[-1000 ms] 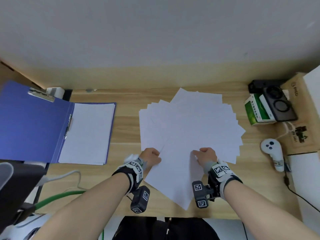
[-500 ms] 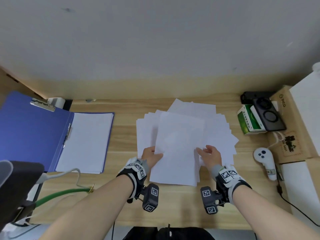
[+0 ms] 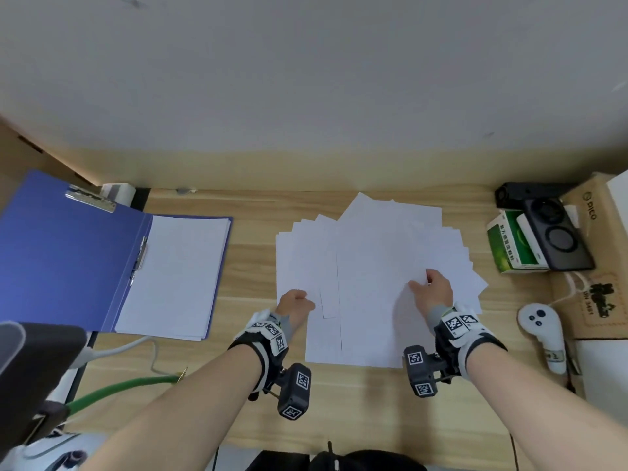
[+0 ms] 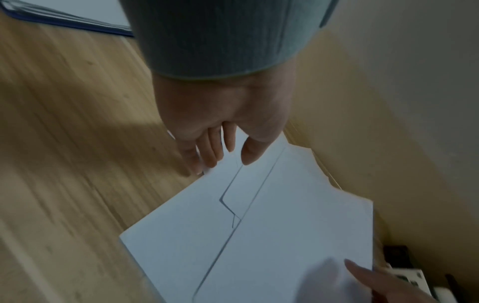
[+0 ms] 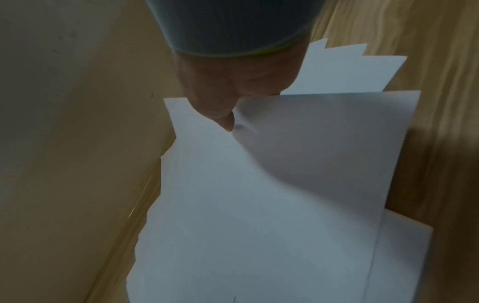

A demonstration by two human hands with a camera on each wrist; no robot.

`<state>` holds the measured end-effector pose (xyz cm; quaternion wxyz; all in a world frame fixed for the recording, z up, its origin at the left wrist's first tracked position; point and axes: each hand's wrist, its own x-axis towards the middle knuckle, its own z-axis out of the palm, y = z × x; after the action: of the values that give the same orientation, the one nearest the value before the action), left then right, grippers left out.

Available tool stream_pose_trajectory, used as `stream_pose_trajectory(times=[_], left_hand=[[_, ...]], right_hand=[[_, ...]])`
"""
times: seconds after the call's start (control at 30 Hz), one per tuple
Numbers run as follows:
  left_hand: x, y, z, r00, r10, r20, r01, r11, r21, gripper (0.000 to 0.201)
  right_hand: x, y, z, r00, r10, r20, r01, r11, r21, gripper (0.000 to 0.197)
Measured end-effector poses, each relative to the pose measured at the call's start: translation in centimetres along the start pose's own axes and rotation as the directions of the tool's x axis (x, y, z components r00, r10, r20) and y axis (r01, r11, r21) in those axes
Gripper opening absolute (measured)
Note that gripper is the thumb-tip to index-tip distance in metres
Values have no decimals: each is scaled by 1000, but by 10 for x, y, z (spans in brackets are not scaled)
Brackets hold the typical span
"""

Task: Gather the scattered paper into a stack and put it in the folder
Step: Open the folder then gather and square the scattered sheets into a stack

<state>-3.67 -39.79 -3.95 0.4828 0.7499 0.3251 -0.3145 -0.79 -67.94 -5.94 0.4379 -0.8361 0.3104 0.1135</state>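
We square the paper (image 3: 373, 266) right of the folder (image 3: 68, 260) — left hand (image 3: 295, 302) loosely curled, right hand (image 3: 435, 290) pinching a sheet — tapping edges flush.

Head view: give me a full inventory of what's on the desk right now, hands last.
Loose paper sheets: many, white, fanned out at desk centre.
Folder: one, blue, open at desk left, metal clip on its far edge.
Paper in folder: one stack, white, on the right flap.
Box: one, green and white, right side.
Black device: one, lying on the box.
Controller: one, white, right front.
Green cable: one, left front.
Left hand: at the sheets' left edge.
Right hand: pinching a lifted sheet.
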Motion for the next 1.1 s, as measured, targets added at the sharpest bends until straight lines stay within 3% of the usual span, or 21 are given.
stream_pose_trajectory(times=[0.1, 0.17, 0.23, 0.3, 0.37, 0.47, 0.53, 0.63, 0.73, 0.83, 0.9, 1.0, 1.1], left_hand=[[4, -3, -5, 998, -48, 28, 51, 991, -120, 56], [6, -4, -8, 996, -51, 70, 62, 985, -161, 61], [6, -2, -8, 994, -56, 98, 75, 977, -198, 63], [10, 0, -7, 991, -61, 118, 83, 977, -195, 59], [14, 1, -7, 990, -63, 127, 82, 985, -151, 52], [24, -1, -4, 994, -43, 97, 49, 997, -59, 20], [30, 0, -4, 998, -18, 60, 20, 999, -25, 18], [40, 10, -5, 999, 25, 36, -26, 999, 26, 17], [50, 22, -7, 996, 88, -10, -86, 990, 113, 28], [60, 34, -12, 982, 158, -103, -140, 977, 158, 40], [67, 41, -16, 972, 189, -139, -163, 970, 180, 44], [82, 44, -22, 969, 193, -156, -156, 962, 222, 46], [93, 42, -24, 968, 195, -156, -153, 957, 248, 47]], right_hand=[[8, -8, 13, 994, 85, 67, -79, 993, -85, 60], [3, -14, 21, 990, 107, 91, -96, 988, -117, 73], [-5, -19, 29, 982, 124, 142, -105, 985, -135, 65], [-12, -23, 37, 966, 144, 216, -99, 973, -208, 41], [-19, -26, 44, 950, 157, 270, -89, 965, -245, 30], [-23, -31, 47, 954, 137, 267, -46, 945, -323, 15], [-22, -36, 42, 964, 108, 241, -8, 924, -382, 9], [-8, -41, 24, 979, 51, 195, 42, 893, -448, 16], [14, -50, 6, 961, -48, 273, 197, 810, -552, 22], [38, -65, 3, 928, -156, 340, 361, 609, -706, 39], [52, -74, 8, 886, -246, 393, 463, 493, -737, 43], [74, -93, 27, 803, -342, 487, 595, 416, -688, 44], [94, -110, 51, 725, -336, 601, 689, 377, -619, 71]])
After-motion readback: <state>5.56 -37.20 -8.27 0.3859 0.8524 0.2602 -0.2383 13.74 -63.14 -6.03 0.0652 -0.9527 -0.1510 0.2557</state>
